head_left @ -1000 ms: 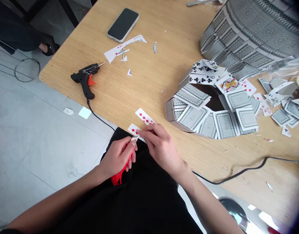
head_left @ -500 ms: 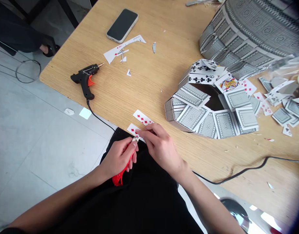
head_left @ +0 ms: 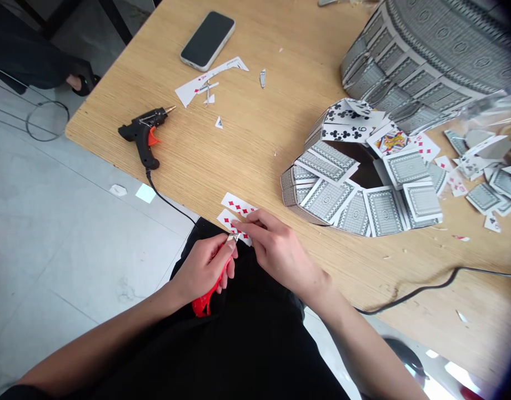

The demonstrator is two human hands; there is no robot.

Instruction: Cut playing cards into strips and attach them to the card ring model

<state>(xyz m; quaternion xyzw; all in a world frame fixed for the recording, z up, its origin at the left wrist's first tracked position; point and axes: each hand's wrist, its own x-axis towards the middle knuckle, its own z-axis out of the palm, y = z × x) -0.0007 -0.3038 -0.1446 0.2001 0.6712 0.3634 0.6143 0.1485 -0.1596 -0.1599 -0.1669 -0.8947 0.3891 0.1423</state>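
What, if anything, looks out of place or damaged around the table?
A white scrap lies on the floor rather than on the table. Near the phone, a diamond card looks odd, cut to an uneven strip with small offcuts beside it. At the right, loose cards lie in a jumbled heap.

Beyond the grip (head_left: pixel 209 264), a wood-grain tabletop (head_left: pixel 247 150) is spread; to the left, grey floor tiles (head_left: pixel 72 233) are crossed by thin joints. A dark furniture leg (head_left: pixel 115 20) is seen farther off, beyond the table's edge.
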